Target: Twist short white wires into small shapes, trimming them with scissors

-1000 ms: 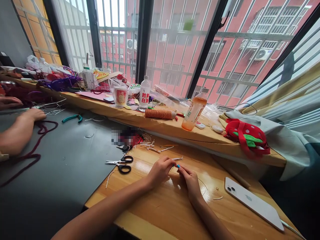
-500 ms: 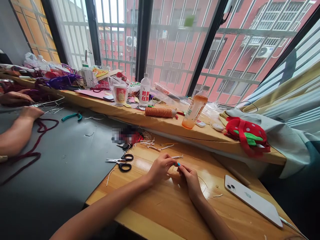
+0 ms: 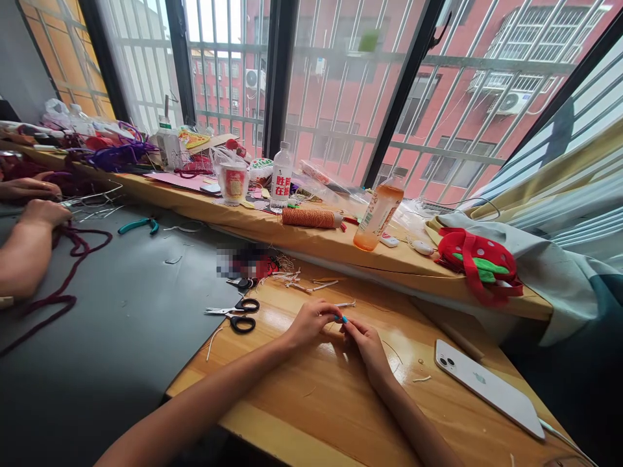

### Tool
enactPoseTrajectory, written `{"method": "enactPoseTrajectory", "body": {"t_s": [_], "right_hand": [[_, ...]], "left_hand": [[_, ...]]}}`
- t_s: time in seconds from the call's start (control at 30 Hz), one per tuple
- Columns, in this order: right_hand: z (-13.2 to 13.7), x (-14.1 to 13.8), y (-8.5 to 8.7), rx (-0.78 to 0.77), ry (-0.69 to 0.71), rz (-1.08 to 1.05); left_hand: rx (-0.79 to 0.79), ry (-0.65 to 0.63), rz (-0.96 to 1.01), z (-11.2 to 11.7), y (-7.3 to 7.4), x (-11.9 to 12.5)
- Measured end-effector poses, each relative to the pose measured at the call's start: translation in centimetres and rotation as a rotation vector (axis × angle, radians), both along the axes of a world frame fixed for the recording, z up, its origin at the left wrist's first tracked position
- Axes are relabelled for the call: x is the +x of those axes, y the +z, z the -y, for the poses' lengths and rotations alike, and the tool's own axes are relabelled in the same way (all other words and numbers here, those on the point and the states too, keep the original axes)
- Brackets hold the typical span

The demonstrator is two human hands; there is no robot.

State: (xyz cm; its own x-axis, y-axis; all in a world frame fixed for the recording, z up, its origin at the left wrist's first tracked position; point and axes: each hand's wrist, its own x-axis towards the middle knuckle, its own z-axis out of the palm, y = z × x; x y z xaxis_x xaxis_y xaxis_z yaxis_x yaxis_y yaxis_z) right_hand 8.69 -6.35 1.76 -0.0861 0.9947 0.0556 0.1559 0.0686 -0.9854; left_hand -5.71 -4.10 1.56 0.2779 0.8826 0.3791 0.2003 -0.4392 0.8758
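My left hand (image 3: 311,324) and my right hand (image 3: 366,347) meet above the wooden table (image 3: 292,402), thumbs and fingers pinched together at the tips. Whatever sits between the fingertips is too small to make out. A thin brown thread (image 3: 393,351) shows just right of my right hand. Behind the fingers lies a short white cord (image 3: 346,303). Black-handled scissors (image 3: 238,314) rest to the left of my left hand, their blades over the edge of the grey tabletop (image 3: 146,324).
A phone (image 3: 489,383) lies at right. On the ledge stand an orange-tinted bottle (image 3: 379,217), a clear bottle (image 3: 281,178), a spool of orange cord (image 3: 310,218) and a red bag (image 3: 479,259). Teal pliers (image 3: 139,225) and another person's hand (image 3: 46,213) with maroon yarn (image 3: 68,279) are at left.
My hands stay pinched together, with only a slight shift of the fingers. The other person's nearer hand has moved left. The whole view has shifted a little.
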Motion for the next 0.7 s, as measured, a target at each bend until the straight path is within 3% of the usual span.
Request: {"method": "enactPoseTrajectory", "body": {"t_s": [0.1, 0.17, 0.27, 0.33, 0.4, 0.53, 0.7], "right_hand": [[0.05, -0.02, -0.18, 0.036, -0.003, 0.029], [0.18, 0.04, -0.25, 0.144, -0.048, 0.127], [0.34, 0.32, -0.24, 0.505, -0.140, 0.478], [0.36, 0.51, -0.15, 0.752, -0.139, 0.755], [0.30, 0.58, -0.06, 0.904, -0.113, 0.978], [0.17, 0.37, 0.00, 1.008, -0.120, 1.212], [0.08, 0.34, -0.09, 1.044, -0.065, 1.319]], "left_hand": [[-0.021, 0.019, 0.013, -0.09, 0.09, -0.02], [-0.038, 0.029, 0.035, -0.16, 0.08, -0.04], [-0.074, 0.055, 0.076, -0.29, -0.04, -0.04], [-0.110, 0.067, 0.092, -0.35, -0.13, -0.01], [-0.140, 0.073, 0.099, -0.37, -0.21, 0.06], [-0.164, 0.082, 0.090, -0.29, -0.29, 0.23], [-0.178, 0.073, 0.091, -0.12, -0.35, 0.36]]}}
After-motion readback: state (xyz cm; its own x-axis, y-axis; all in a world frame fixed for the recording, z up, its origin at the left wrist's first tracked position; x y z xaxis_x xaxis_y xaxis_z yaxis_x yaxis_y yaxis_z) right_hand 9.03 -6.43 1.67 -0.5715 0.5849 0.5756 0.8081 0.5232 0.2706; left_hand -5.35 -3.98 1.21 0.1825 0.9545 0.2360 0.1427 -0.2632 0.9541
